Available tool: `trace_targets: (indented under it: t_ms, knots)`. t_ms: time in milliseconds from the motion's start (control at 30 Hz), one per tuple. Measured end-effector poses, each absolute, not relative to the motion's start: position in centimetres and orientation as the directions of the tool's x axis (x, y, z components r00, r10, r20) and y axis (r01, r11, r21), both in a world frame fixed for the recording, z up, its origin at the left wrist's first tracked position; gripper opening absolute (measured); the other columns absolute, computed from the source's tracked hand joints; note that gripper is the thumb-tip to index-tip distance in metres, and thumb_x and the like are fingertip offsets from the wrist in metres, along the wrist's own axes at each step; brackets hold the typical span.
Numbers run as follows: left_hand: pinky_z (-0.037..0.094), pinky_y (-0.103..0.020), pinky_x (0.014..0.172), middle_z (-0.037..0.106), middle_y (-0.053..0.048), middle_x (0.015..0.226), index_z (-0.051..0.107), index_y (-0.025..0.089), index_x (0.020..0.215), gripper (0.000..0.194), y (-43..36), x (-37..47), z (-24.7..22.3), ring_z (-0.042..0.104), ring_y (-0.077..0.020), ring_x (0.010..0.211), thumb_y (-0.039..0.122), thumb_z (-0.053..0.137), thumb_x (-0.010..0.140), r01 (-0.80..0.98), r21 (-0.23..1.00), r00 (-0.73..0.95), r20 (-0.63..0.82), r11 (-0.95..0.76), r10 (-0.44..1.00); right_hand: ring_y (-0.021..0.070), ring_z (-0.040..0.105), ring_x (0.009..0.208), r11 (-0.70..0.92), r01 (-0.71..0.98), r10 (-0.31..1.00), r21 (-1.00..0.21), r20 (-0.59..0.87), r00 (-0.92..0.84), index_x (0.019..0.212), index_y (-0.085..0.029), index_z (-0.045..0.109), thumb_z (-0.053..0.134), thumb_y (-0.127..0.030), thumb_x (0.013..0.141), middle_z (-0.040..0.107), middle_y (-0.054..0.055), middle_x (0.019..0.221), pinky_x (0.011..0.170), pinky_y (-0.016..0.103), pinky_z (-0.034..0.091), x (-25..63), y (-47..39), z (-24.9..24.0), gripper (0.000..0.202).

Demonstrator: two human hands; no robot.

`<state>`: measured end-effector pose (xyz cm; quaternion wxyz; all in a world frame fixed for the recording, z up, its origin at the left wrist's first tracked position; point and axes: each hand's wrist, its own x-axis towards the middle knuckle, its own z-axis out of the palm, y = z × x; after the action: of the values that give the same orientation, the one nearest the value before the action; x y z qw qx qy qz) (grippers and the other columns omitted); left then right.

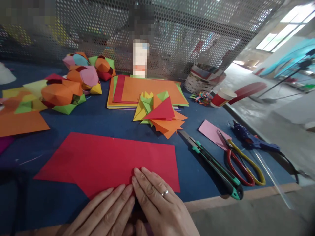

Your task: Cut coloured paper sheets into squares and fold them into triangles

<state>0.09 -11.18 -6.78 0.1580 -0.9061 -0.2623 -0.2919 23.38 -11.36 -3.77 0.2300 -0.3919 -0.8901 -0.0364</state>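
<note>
A large sheet of red paper [118, 160] lies on the blue table, folded over on itself, with a slanted flap sticking out at its left. My left hand [105, 213] rests on its lower edge, fingers stretched out side by side. Pressed flat on the paper just to the right is my right hand [157, 200], a ring on one finger. The fingertips of both hands nearly meet. Both thumbs are mostly hidden low in the picture. Behind the sheet sits a pile of folded paper triangles [162, 113] in orange, yellow, green and red.
A paper stack [150, 90] stands behind, folded paper shapes [57, 93] at left. On the right lie a box cutter [214, 165], scissors [242, 164], pink paper [213, 134] and a glue gun [253, 139]. A paper cup [222, 97] and woven basket [203, 78] stand farther back.
</note>
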Motion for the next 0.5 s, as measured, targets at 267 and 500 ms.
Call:
trace_targets:
  t_ms: [267,500]
  knots:
    - [0.038,-0.036,0.125,0.067,-0.013,0.139,0.070,0.005,0.120,0.029,-11.1,-0.1,-6.2,0.048,-0.0240,0.146,0.012,0.055,0.096,0.577,-0.080,0.654,0.641,-0.813,0.402,0.0239,0.046,0.147,0.664,0.718,0.734,-0.209,0.367,-0.572,0.147,-0.005,0.053,0.048,-0.013,0.090,0.051,0.011,0.156,0.114,0.037,0.050,23.2,-12.0,-3.5,0.058]
    - [0.047,-0.037,0.119,0.072,-0.006,0.133,0.069,0.019,0.121,0.028,-12.1,-2.1,-7.2,0.061,-0.0214,0.134,0.015,0.056,0.096,0.611,-0.034,0.625,0.634,-0.791,0.456,0.0254,0.040,0.151,0.659,0.718,0.743,-0.225,0.339,-0.577,0.152,-0.006,0.047,0.050,-0.019,0.094,0.048,0.014,0.158,0.117,0.040,0.047,23.2,-12.2,-3.6,0.060]
